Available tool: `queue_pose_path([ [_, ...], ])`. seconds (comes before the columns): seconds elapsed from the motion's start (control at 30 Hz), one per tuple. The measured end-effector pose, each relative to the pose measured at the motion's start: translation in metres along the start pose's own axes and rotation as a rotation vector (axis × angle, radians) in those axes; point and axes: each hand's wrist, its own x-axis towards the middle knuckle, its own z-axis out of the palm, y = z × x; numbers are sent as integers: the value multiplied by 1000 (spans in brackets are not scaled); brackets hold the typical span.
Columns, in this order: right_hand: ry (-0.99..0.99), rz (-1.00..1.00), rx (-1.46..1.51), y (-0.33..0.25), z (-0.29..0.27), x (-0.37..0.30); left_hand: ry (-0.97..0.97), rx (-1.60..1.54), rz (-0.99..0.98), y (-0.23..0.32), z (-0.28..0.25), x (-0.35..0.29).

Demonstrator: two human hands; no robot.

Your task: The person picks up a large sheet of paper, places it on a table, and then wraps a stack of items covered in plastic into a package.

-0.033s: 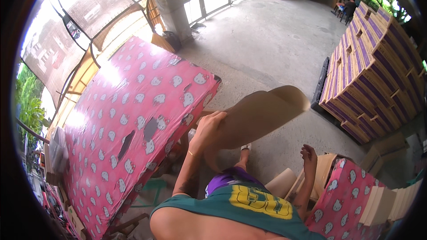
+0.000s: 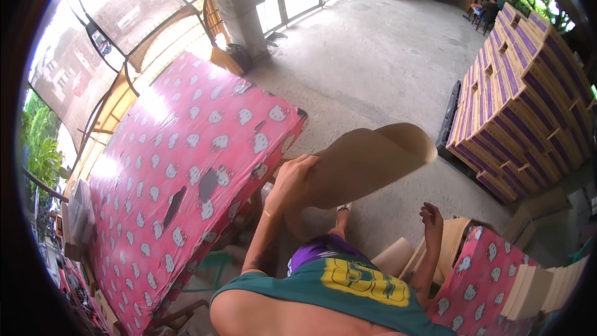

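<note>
Head view: your left hand [image 2: 292, 180] is clamped on the near edge of the cardboard sheet [image 2: 367, 162], which juts out past that hand, beside the pink-covered bench [image 2: 186, 149]. Your right hand [image 2: 432, 218] hangs free, fingers apart. Bring it under the sagging far end.

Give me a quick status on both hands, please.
Left hand grips brown cardboard sheet, raised. Right hand open, above cardboard stack. Pink-covered table alongside.
</note>
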Motion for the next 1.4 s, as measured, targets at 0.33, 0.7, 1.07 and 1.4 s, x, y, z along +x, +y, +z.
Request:
queue_pose_path([
  [0.33,28,-135,-75,-60,5,255,4,-13,191,1,27,240],
  [0.7,-370,-73,25,-87,93,493,298,-184,-248,-93,32,342],
  [1.07,-851,-219,-11,-201,223,729,811,143,-351,-133,41,518],
  [1.4,-1505,-444,54,-310,414,701,1286,-228,-728,-216,4,569],
])
